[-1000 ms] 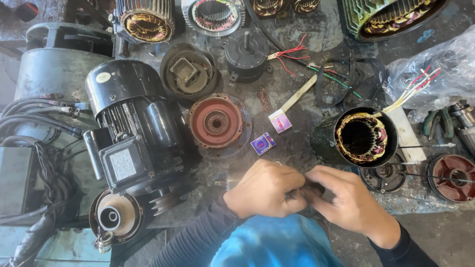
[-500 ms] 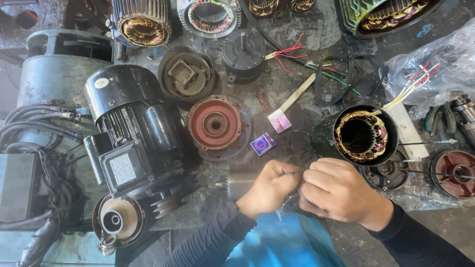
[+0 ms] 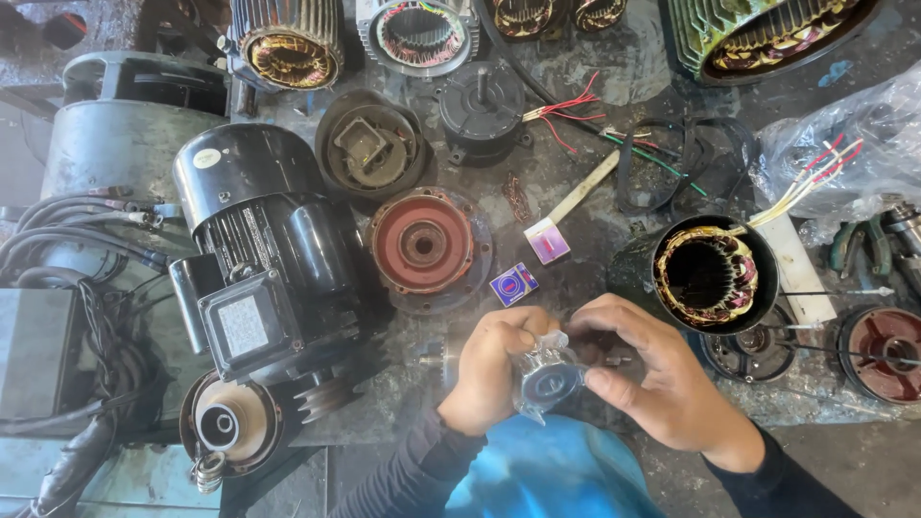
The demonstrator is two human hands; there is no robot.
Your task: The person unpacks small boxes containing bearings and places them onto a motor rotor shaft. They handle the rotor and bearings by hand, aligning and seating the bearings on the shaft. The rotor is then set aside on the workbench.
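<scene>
Holding a small round bearing in a clear plastic wrap [image 3: 545, 384], the left hand [image 3: 494, 369] and right hand [image 3: 641, 379] close around it from both sides, low in the middle of the counter [image 3: 585, 144]. The wrap's glare and the fingers hide much of the bearing, so its detail is hard to make out.

Along the top edge, five wound stators are cut off by the frame; a sixth, the black stator with copper winding [image 3: 712, 278], stands whole just right of the hands. Two red end covers show: one [image 3: 422, 245] left of centre, one [image 3: 887, 350] clipped at the right edge. One black motor [image 3: 264, 259] fills the left. Little bare counter remains, chiefly a patch just above the hands.
</scene>
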